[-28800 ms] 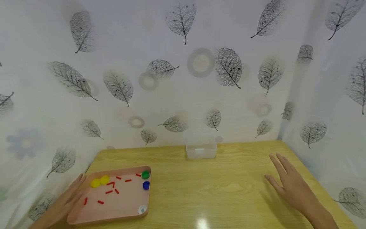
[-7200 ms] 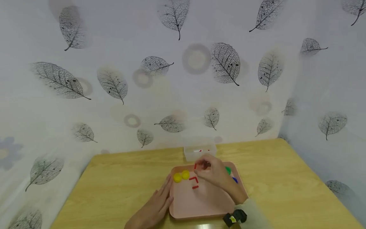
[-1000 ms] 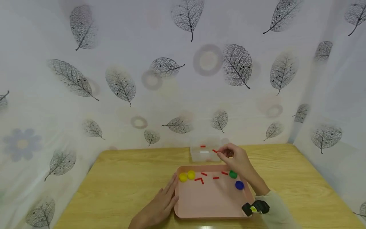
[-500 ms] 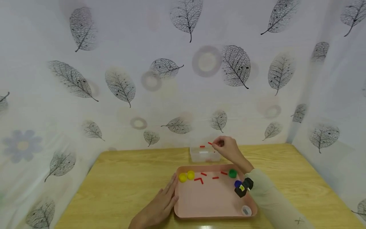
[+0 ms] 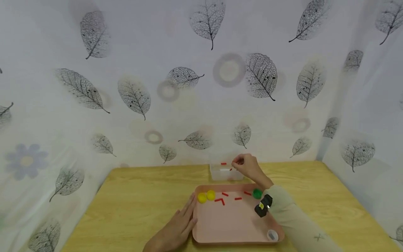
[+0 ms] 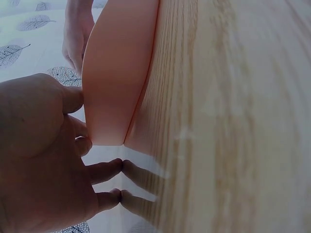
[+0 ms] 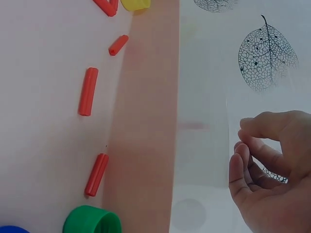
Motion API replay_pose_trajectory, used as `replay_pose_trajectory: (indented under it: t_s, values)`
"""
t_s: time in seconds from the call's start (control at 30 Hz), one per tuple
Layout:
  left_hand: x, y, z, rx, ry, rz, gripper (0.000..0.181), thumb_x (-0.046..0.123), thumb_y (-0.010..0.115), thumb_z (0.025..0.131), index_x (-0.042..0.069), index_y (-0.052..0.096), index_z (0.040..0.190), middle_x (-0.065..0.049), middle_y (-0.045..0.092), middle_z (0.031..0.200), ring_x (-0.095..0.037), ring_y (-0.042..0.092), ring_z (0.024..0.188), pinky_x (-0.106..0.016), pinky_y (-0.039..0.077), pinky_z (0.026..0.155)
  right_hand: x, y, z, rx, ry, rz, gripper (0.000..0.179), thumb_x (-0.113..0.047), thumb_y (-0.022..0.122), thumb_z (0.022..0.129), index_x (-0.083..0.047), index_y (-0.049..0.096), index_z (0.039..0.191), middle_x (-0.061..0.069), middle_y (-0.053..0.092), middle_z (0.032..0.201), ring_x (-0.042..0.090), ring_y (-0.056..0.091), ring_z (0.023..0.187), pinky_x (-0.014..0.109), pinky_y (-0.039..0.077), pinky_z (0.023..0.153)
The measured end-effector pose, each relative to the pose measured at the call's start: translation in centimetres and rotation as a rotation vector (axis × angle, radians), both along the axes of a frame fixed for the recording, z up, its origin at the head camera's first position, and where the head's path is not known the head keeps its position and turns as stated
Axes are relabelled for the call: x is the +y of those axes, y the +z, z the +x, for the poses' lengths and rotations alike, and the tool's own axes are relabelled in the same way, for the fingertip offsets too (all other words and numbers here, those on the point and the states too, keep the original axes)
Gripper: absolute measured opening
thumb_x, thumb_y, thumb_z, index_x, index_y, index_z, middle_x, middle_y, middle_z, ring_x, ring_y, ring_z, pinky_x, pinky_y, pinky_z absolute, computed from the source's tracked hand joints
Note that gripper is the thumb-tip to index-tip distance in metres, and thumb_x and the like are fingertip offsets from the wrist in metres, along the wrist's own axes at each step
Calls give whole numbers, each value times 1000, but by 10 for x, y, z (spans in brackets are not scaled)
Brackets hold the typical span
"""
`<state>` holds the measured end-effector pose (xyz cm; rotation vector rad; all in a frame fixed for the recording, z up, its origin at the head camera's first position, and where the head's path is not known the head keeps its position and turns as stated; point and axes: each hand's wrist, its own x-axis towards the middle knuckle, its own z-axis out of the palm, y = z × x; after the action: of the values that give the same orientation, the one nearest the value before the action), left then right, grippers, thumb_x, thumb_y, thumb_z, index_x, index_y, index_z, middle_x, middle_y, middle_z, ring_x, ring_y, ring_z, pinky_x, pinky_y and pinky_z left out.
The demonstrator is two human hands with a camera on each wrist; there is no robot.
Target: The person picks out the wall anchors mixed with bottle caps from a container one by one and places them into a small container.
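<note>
The right hand's [image 5: 250,168] curled fingers meet at the tips, no stick visible between them; the red stick [image 5: 231,169] pinched half a second ago shows just below, at the box [image 5: 220,175], seemingly released. The left hand [image 5: 174,228] touches the tray [image 5: 233,225].

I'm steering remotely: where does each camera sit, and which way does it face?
Head: on the person's head, facing forward and down at the pink rectangular tray and clear plastic box; left hand, right hand and pale sleeve show.
Left wrist: on the left wrist, facing along the tray's outer wall; left hand shows large, right hand small beyond.
Right wrist: on the right wrist, facing across the tray's far wall; only the right hand shows.
Shared: head and right wrist both show short red sticks and the round green cap.
</note>
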<state>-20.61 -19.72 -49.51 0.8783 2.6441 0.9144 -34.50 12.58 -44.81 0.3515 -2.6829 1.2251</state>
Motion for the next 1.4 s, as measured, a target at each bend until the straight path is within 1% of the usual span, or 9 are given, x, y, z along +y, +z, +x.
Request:
replay_pose_trajectory:
  t_s: [0.23,0.33,0.5,0.63,0.8,0.97,1.1,1.27,1.4]
  values:
    - [-1,-4,0,60,-6,8,63,33,31,114,4,9,165,-10,4,173,-36,22,153,-75,26,110,6,6,10,2,35,-44,9,-7,72,95,2,75,95,8,72,83,22,69,73,29,56,65]
    - [-1,-5,1,58,-8,4,63,33,31,114,4,9,165,-11,4,173,-37,22,153,-75,26,109,9,7,18,13,52,-69,9,-8,73,95,1,76,96,8,73,85,24,69,77,27,55,67]
    - [0,-3,1,37,-12,5,63,34,31,114,4,8,165,-10,1,173,-36,20,153,-74,24,111,15,12,35,43,63,-111,9,-9,73,95,-1,76,99,6,73,88,24,69,79,25,55,69]
    - [2,-1,2,43,-8,7,63,33,31,114,3,9,164,-9,2,172,-35,21,153,-73,25,112,24,18,52,57,42,-154,10,-13,74,96,-4,77,101,6,74,93,18,67,80,25,55,70]
    - [2,1,3,42,-3,8,62,32,32,114,4,10,165,-9,3,172,-36,21,153,-72,24,113,30,21,73,51,13,-212,16,-18,74,97,-4,76,106,7,74,98,17,66,83,25,55,72]
    - [1,3,3,49,-5,4,62,32,33,114,4,10,165,-11,3,172,-37,22,153,-73,23,112,32,18,94,3,-19,-275,19,-21,74,97,-4,75,107,9,73,99,22,69,87,24,57,75]
    - [1,4,1,22,3,-17,64,34,32,114,5,9,165,-9,2,172,-37,21,153,-74,21,113,31,13,106,-35,-21,-342,21,-18,74,97,-1,73,109,12,72,101,21,70,88,25,58,79]
    - [4,5,-4,20,5,-15,65,34,34,114,3,9,164,-12,3,172,-39,17,154,-75,20,112,30,6,111,-48,-33,-374,18,-13,74,96,0,73,108,12,73,100,22,70,86,29,59,78]
    - [7,5,-8,28,6,2,65,32,34,114,1,8,164,-15,3,171,-41,21,153,-78,19,110,30,-3,112,-90,-49,-385,18,-11,75,96,2,73,109,12,73,99,25,69,85,29,58,75]
